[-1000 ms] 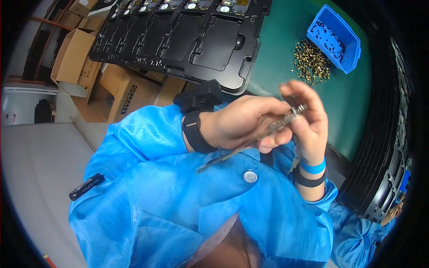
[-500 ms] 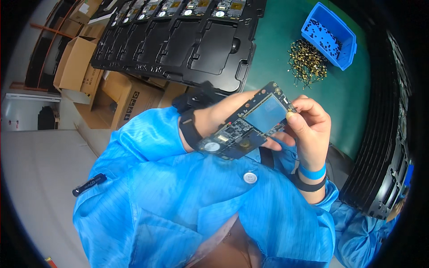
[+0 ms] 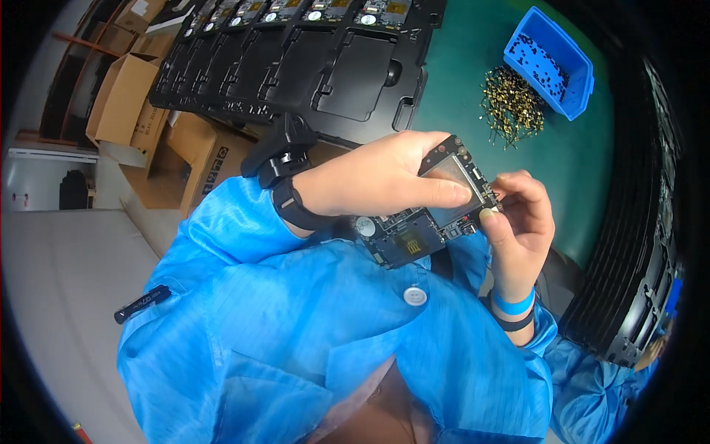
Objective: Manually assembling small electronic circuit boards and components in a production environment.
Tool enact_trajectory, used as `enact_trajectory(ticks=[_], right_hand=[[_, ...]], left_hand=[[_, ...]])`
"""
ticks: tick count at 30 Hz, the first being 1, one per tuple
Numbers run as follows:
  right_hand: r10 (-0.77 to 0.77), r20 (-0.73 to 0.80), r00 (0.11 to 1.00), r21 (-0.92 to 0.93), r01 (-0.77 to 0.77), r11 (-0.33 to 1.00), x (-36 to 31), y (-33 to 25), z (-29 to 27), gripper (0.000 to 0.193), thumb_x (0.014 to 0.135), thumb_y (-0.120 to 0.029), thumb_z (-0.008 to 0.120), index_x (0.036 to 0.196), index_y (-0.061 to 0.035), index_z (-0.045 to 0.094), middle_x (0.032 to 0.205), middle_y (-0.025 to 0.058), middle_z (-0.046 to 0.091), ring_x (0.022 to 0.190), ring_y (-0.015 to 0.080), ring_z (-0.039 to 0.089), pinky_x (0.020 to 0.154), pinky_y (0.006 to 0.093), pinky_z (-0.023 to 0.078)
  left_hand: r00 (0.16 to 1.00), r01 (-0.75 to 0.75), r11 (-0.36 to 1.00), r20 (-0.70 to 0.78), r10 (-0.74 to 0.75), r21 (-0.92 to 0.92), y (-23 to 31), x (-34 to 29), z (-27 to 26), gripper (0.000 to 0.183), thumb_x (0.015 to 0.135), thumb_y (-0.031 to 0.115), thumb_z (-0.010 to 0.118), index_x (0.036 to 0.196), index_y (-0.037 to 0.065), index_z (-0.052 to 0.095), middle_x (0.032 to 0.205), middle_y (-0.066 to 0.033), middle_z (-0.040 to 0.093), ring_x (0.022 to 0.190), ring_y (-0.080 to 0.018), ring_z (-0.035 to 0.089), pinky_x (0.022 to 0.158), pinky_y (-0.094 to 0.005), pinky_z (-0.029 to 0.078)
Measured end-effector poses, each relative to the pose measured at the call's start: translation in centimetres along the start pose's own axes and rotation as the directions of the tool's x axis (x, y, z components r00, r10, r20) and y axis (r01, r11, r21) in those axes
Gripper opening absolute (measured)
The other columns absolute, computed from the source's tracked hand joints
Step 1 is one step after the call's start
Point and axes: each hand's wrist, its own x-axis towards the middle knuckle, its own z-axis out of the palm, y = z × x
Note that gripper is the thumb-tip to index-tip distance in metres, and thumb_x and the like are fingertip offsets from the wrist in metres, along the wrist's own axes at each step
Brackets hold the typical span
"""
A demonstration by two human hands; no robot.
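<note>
Moved since half a second ago: the left hand (image 3: 384,177) has come from behind the circuit board (image 3: 421,231) to over its face; the right hand (image 3: 521,229) has stayed at the edge.
Head view, board's look: dark and flat, face toward the camera, long side slanting from one o'clock to about seven; a silvery square (image 3: 450,172) fills much of the upper part, with a dark panel bearing a gold-brown mark (image 3: 414,243) below and a round white disc (image 3: 364,226) toward eight o'clock.
Board's place: held above the blue coat (image 3: 296,311), just off the view's centre toward three o'clock.
Left fingers: gripping the board, thumb (image 3: 444,194) laid across the silvery square and pointing to three o'clock; the others are hidden behind it.
Right fingers: thumb and forefinger bent close together at the board's three-o'clock edge; whether they pinch the board or a small part, I cannot tell.
Bench: black tray (image 3: 296,70) from eleven to twelve o'clock, blue bin (image 3: 584,92) and gold-and-black pile (image 3: 512,107) near two.
</note>
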Motion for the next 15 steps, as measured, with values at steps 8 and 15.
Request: enact_trajectory(ticks=[8,15], right_hand=[[0.032,0.057,0.998,-0.059,-0.028,0.998,-0.7,0.7,-0.9,0.024,0.073,0.004,0.063,0.095,0.0011,0.055,0.086,0.0068,0.054,0.08,0.0135,0.05,0.072,0.0247,0.04],[-0.018,0.027,0.999,-0.14,0.022,0.99,-0.8,0.8,-1.0,0.017,0.072,0.003,0.064,0.086,-0.0003,0.054,0.083,0.0077,0.055,0.078,0.0157,0.051,0.071,0.0263,0.041]], left_hand=[[0.997,0.08,0.996,-0.011,-0.081,-0.041,-0.9,0.4,0.2,0.028,0.085,0.02,0.057,0.105,-0.001,0.053,0.093,-0.0018,0.057,0.085,-0.0064,0.051,0.073,-0.0224,0.043],[0.997,0.075,0.996,-0.028,-0.074,0.052,-1.2,0.6,0.3,0.031,0.085,0.022,0.059,0.105,-0.001,0.054,0.091,-0.0018,0.058,0.083,-0.0059,0.05,0.072,-0.0228,0.044]])
